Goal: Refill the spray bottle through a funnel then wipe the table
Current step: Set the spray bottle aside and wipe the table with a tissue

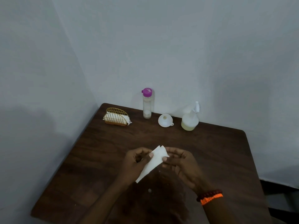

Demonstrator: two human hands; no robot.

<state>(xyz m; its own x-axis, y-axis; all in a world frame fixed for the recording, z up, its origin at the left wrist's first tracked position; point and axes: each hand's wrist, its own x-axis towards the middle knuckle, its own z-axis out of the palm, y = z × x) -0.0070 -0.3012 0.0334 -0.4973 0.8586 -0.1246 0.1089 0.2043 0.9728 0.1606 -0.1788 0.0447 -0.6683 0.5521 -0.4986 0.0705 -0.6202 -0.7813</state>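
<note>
Both hands meet over the bench [210, 151]: left hand [134, 160] and right hand [181, 162] each pinch the folded white tissue [153, 162], grip clamped tight. At the back stand the spray bottle [190, 118] and, just beside it, the funnel [165, 120].

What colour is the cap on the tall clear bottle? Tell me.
Purple-pink cap on the tall clear bottle, seen in the head view.
</note>
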